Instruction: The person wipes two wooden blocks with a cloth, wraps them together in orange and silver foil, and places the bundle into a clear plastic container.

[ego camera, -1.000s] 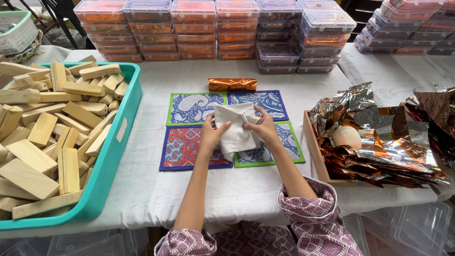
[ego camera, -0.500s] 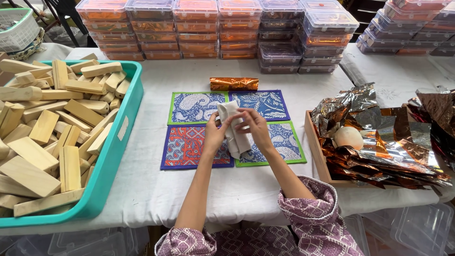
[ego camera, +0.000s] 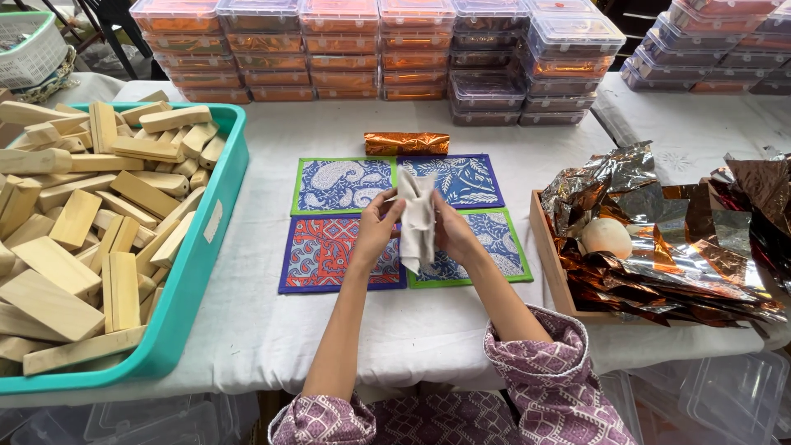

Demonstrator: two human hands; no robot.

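Both of my hands hold a white cloth-like sheet (ego camera: 417, 221) upright above the patterned mats (ego camera: 342, 185). My left hand (ego camera: 375, 233) pinches its left edge, and my right hand (ego camera: 451, 231) grips its right edge. The sheet is folded narrow and hangs between the palms. Behind the mats lies a bar wrapped in orange foil (ego camera: 407, 143).
A teal bin (ego camera: 196, 272) full of wooden blocks (ego camera: 78, 218) stands at the left. A wooden tray (ego camera: 550, 268) at the right holds crumpled copper foil sheets (ego camera: 659, 239) and a pale round object (ego camera: 606, 237). Stacks of clear lidded boxes (ego camera: 379, 49) line the back.
The white sheet was spread flat on the mats under both hands; I have lifted it and gathered it into a narrow upright fold between my hands.
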